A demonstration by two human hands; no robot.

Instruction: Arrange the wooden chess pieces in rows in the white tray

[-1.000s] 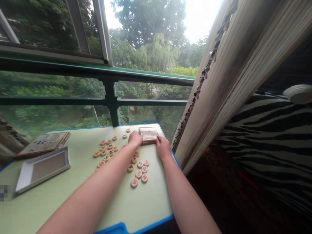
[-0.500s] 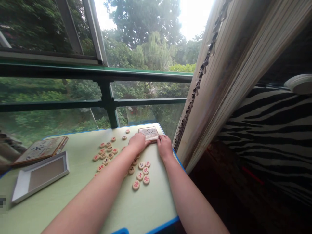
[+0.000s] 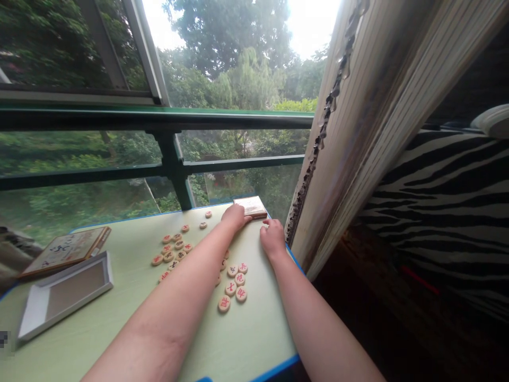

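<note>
A small flat wooden box [image 3: 252, 206] with a printed lid lies at the far right corner of the pale green table [image 3: 119, 318]. My left hand [image 3: 235, 216] rests against its near left edge, fingers laid flat on it. My right hand [image 3: 272, 237] lies on the table just short of the box, fingers loosely curled, holding nothing I can see. Round wooden chess pieces [image 3: 233, 281] with red and black characters lie scattered under and left of my left forearm, several more in a cluster [image 3: 173, 249].
A folded wooden board [image 3: 66, 250] and a white box lid [image 3: 63, 294] sit at the table's left. Behind the table stand a glass pane and a dark green railing [image 3: 175, 164]. A curtain edge [image 3: 350, 132] hangs close on the right.
The small box has slid away to the far corner of the table. My left hand followed it; my right hand has come off the box and lies behind it.
</note>
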